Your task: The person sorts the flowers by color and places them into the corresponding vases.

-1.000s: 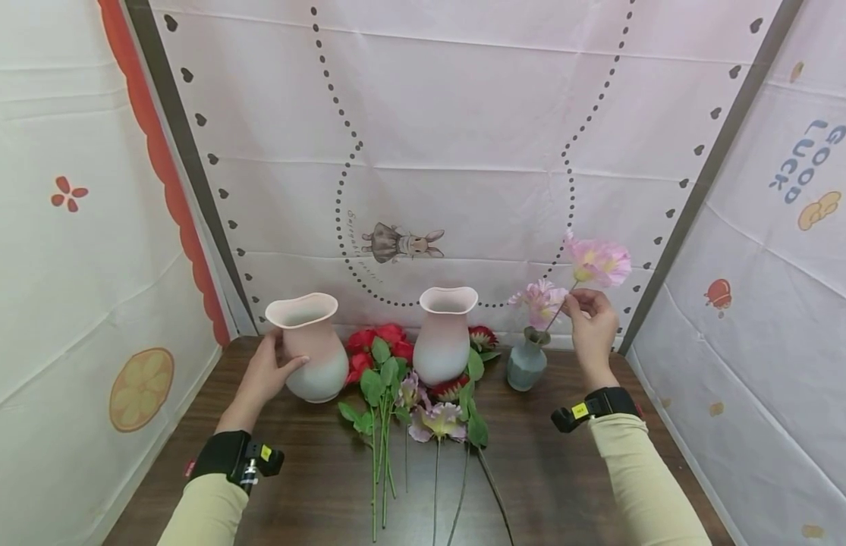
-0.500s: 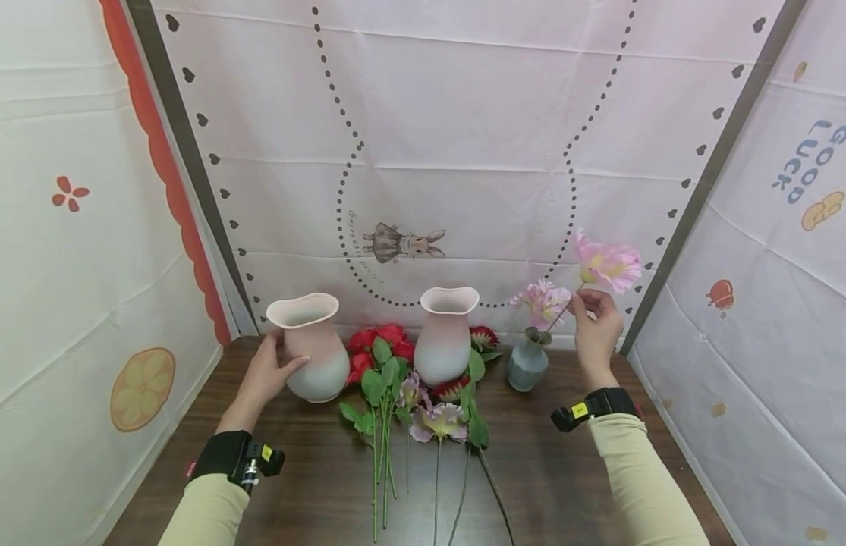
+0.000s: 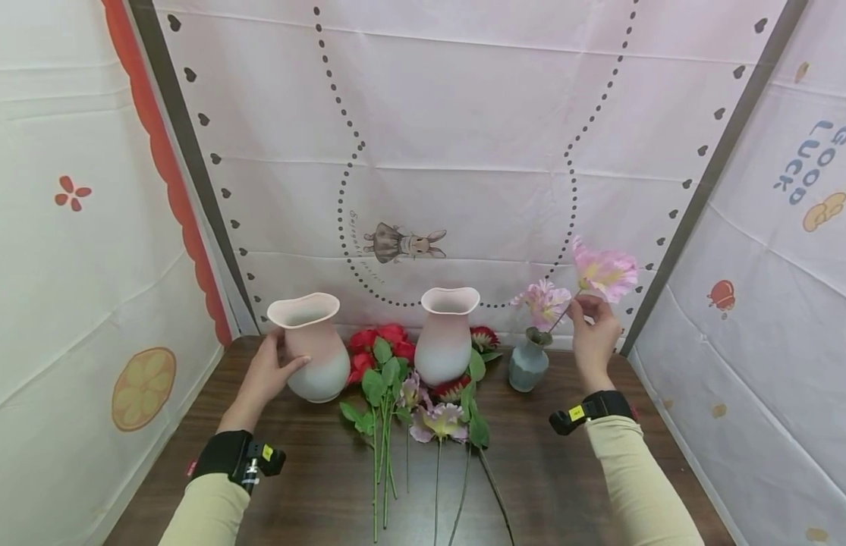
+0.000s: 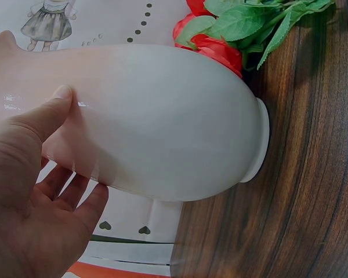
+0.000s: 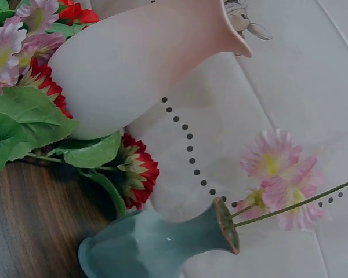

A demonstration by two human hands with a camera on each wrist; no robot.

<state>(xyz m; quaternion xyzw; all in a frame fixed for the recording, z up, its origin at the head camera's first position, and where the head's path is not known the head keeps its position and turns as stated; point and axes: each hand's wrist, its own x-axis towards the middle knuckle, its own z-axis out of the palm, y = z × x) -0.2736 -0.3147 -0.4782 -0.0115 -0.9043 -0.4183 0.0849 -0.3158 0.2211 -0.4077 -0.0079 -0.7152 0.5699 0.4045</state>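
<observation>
My left hand (image 3: 264,371) grips the neck of a pink-and-pale-grey vase (image 3: 320,360), thumb in front and fingers round the other side. That vase (image 4: 180,121) stands upright on the table. My right hand (image 3: 595,330) pinches the thin stem of a large pink artificial flower (image 3: 607,271), just below the bloom. In the right wrist view the stem (image 5: 290,207) runs into the mouth of a small blue-green vase (image 5: 156,243); its lower end is hidden inside. Another pink flower (image 3: 544,303) stands in the same small vase (image 3: 528,365).
A second pink-and-grey vase (image 3: 445,341) stands at the middle back. Around it lie red roses (image 3: 382,345), dark red flowers (image 3: 484,337) and pale purple flowers (image 3: 439,422), stems toward the front of the wooden table (image 3: 313,485). Printed cloth (image 3: 463,114) hangs behind.
My right hand and the pink flower first shift a little right and up, then slightly down and left. The left hand and its vase stay in place.
</observation>
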